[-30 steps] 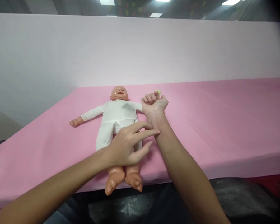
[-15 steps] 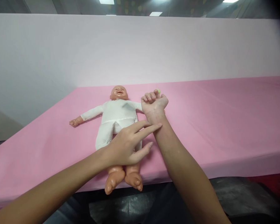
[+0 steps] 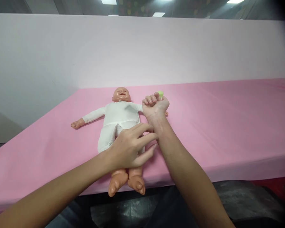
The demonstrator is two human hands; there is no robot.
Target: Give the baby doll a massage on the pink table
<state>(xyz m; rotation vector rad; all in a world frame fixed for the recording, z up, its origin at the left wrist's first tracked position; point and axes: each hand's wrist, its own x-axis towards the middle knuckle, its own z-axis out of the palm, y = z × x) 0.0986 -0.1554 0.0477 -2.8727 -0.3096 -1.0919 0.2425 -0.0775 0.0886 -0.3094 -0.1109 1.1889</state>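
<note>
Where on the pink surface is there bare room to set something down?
The pink padded surface lies bare right of the closed right hand. Another patch lies left of the white-suited baby doll. The left hand crowds the doll's legs.

Pink mattress [image 3: 216,126] fills the middle band of the view, running from 9 o'clock across to 3 o'clock; its front edge drops off toward 5 o'clock. Fabric smooth, faint creases only.

Pale wall panel [image 3: 142,50] stands behind it from 10 to 2 o'clock, lilac-white, plain, meeting the mattress along a straight seam.

Ceiling lights [image 3: 158,14] at 12 o'clock above the panel's top edge, bright rectangles in a dark ceiling.

Dark floor [image 3: 133,209] at 6 o'clock below the mattress edge, dull sheen. Red strip [image 3: 275,186] at 4 o'clock, beneath the mattress.
</note>
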